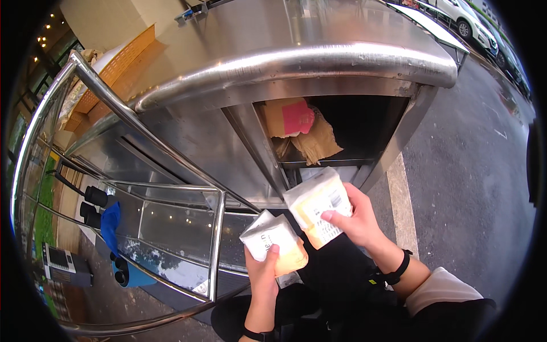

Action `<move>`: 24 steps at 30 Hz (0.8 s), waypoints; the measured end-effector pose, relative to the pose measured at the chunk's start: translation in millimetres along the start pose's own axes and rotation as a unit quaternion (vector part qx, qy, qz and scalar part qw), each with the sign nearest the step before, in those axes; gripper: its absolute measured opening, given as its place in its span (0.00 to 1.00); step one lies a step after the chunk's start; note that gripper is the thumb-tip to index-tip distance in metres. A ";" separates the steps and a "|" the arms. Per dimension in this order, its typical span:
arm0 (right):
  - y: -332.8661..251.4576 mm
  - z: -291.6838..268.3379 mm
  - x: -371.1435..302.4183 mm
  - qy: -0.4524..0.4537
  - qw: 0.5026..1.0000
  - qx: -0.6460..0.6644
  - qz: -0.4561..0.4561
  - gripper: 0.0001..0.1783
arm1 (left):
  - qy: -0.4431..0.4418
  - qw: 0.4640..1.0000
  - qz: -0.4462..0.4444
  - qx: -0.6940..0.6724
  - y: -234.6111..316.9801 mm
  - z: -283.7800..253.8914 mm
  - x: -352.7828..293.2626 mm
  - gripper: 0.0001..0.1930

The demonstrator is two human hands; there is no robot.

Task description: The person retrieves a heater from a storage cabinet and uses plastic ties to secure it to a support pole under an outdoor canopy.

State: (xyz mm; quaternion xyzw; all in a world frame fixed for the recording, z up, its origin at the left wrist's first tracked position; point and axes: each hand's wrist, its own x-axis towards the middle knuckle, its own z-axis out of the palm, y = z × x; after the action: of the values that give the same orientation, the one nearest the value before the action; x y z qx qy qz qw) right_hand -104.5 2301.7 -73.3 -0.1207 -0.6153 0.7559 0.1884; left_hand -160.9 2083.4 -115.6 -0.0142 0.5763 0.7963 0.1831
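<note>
My left hand (261, 278) is closed around white-and-orange tissue packs (288, 251), its thumb pressed on the front; a second white edge shows behind, so it seems to hold two. To the right, my right hand (364, 221) grips another white-and-orange tissue pack (319, 200), which carries a barcode and printed text. The packs are held close to each other but apart, in front of the open compartment (370, 134) of a stainless steel counter. In that dark compartment lie a pink-and-tan piece of cardboard (290, 118) and crumpled brown paper (320, 142).
A steel counter top (256, 34) with a rounded edge lies ahead. Curved metal rails (165, 151) enclose the left side, near an orange plastic basket (117, 65). A blue cloth (111, 225) hangs beyond the rails. On the right are asphalt (473, 171) and parked cars (470, 23).
</note>
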 end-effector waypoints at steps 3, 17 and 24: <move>-9.4 -1.1 -3.5 -0.084 0.846 -0.332 -0.410 0.24 | -0.030 0.996 -0.054 0.065 -4.6 -2.8 2.9 0.31; 4.3 6.4 -4.4 -0.308 0.890 -0.158 -0.296 0.21 | -0.164 0.949 -0.215 -0.160 -11.3 -12.1 -8.1 0.35; -20.2 11.0 17.0 -0.304 0.903 -0.066 -0.297 0.26 | -0.095 0.970 -0.169 -0.145 2.8 4.0 2.5 0.32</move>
State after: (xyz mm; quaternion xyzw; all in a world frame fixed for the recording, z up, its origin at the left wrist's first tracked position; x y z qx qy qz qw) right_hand -121.6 2302.9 -50.4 0.2908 -0.6986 0.6226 0.1995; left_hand -163.3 2087.1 -112.3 -0.0618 0.4241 0.8264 0.3652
